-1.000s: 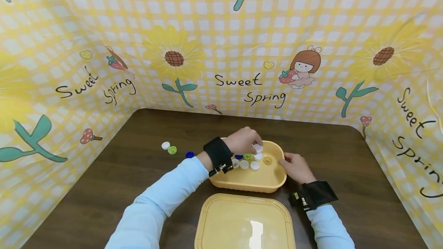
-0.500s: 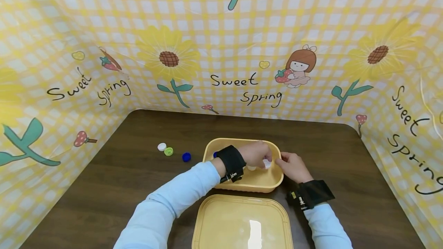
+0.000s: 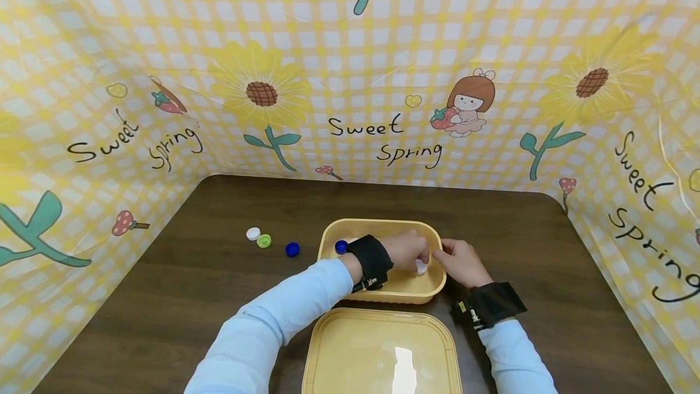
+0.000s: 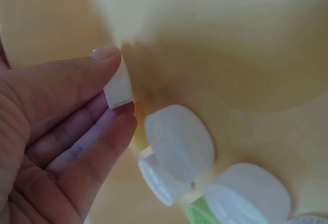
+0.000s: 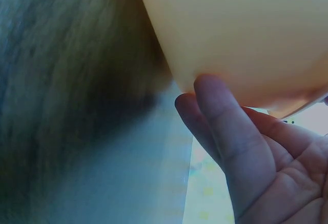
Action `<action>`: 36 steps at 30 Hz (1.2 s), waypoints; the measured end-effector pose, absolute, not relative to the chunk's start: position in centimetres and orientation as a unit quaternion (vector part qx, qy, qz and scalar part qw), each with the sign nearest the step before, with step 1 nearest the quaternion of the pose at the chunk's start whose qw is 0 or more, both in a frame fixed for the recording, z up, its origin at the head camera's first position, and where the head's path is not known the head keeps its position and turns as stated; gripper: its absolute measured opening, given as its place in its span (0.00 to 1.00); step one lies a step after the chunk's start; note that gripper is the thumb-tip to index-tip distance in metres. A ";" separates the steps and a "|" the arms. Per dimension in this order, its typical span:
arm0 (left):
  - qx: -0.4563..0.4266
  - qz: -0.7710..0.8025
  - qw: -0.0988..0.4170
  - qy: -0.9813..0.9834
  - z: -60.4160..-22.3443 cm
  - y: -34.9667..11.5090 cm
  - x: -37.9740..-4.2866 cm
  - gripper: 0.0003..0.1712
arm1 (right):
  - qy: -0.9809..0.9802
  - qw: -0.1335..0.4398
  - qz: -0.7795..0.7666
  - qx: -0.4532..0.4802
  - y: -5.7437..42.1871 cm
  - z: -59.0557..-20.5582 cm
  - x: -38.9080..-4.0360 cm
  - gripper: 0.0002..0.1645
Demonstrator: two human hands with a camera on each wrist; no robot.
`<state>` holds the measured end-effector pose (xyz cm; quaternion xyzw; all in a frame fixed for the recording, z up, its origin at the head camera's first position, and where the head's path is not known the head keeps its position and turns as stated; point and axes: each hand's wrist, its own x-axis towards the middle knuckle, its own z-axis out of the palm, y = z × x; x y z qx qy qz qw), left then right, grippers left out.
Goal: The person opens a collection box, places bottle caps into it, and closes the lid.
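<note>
Inside a yellow plastic box (image 3: pixel 383 298), my left hand (image 3: pixel 403 250) pinches a white bottle cap (image 4: pixel 119 86) between thumb and fingers, seen edge-on in the left wrist view. Beside those fingers lie more white bottle caps (image 4: pixel 179 142) and part of a green bottle cap (image 4: pixel 201 212). A blue bottle cap (image 3: pixel 341 247) is in the left end of the box; the left wrist hides part of the contents. My right hand (image 3: pixel 466 264) holds the box's right end, its fingertips (image 5: pixel 212 86) against the outer wall.
On the dark wooden table (image 3: pixel 153 303), left of the box, lie loose white (image 3: pixel 253 234), green (image 3: pixel 264 241) and blue (image 3: pixel 292 249) bottle caps. A yellow lid (image 3: pixel 377 351) lies in front of the box. Checked yellow cloth (image 3: pixel 306 65) encloses the back and sides.
My left hand has gone down and right into the box with the white bottle cap. My right hand stays at the box's right end. The head view has shifted slightly.
</note>
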<state>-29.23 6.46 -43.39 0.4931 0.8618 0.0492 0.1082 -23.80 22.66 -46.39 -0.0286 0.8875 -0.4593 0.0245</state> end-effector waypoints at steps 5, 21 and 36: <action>0.494 0.040 0.106 0.862 -43.6 6.7 -29.5 0.12 | 0.887 0.028 -0.460 -0.029 22.7 -46.4 -23.8 0.18; 0.504 0.030 0.087 0.859 -44.1 6.5 -29.8 0.16 | 0.891 0.025 -0.452 -0.037 22.8 -46.5 -23.8 0.18; 0.488 0.077 0.097 0.864 -42.9 5.1 -29.7 0.12 | 0.894 0.025 -0.447 -0.032 22.7 -46.6 -23.8 0.19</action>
